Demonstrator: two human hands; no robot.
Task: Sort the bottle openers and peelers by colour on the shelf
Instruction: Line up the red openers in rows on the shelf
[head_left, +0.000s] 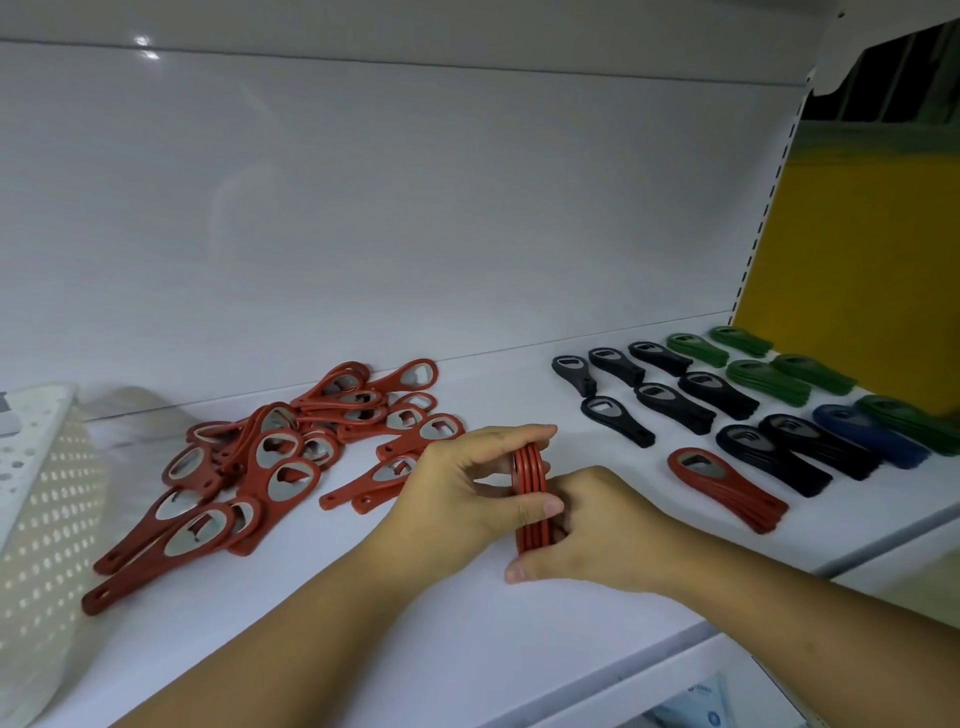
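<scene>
A small stack of red bottle openers (529, 473) stands on edge above the white shelf (467, 623), held between both hands. My left hand (462, 493) grips its upper part with fingers and thumb curled round it. My right hand (597, 530) grips its lower part from the right. A loose pile of red openers (270, 457) lies to the left. Another neat red stack (727, 488) lies to the right, beside black stacks (722, 400), a blue stack (867, 434) and green stacks (763, 376).
A white perforated basket (47, 519) lies tipped at the far left. The shelf's white back panel (415, 208) rises behind. A slotted upright (763, 208) and a yellow panel (852, 260) close off the right side. A lower shelf holds packaged goods (706, 712).
</scene>
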